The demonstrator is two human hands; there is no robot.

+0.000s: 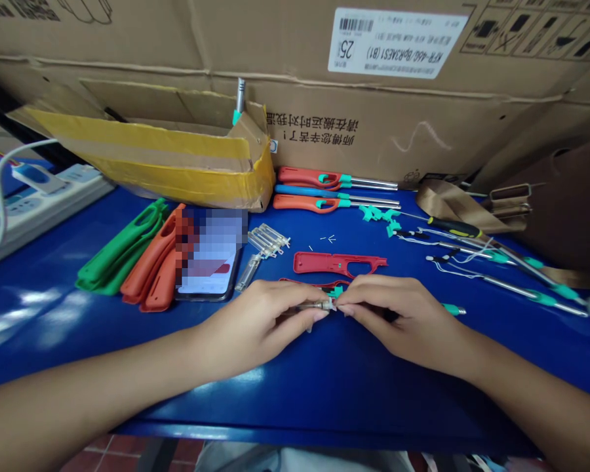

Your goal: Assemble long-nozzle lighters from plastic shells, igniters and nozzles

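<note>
While the left hand [258,311] grips a clear capsule [319,305] between thumb and fingers, the right hand [408,311] meets the capsule's pale end with its thumb and fingers drawn together; whether these also grip that end, I cannot tell. The 2 hands face each other above the near part of the blue counter [275,393], with the capsule between them. Just beyond the fingertips, a red shell [299,282] is mostly hidden, a teal piece [338,291] showing beside it. Farther back lies another red shell [319,263], in full view, with a loop-shaped opening toward its right end. Beside the right hand, a teal part with a metal end [453,309] is partly covered.

To the left of the red shells, more clear capsules [268,239] lie close together near a smartphone [216,272], whose screen is partly blurred. Next come orange-red shells [150,262], then green shells [122,249], and a white power strip [73,187] at the far left. Behind, 3 long lighters [295,176] lie side by side, the middle blue, next to a yellow-taped carton [187,157]. To the right are loose teal pieces [373,213], a screwdriver [452,227] and metal tubes [506,286] with teal fittings and white wires. A large cardboard box [226,39] stands across the back.
</note>
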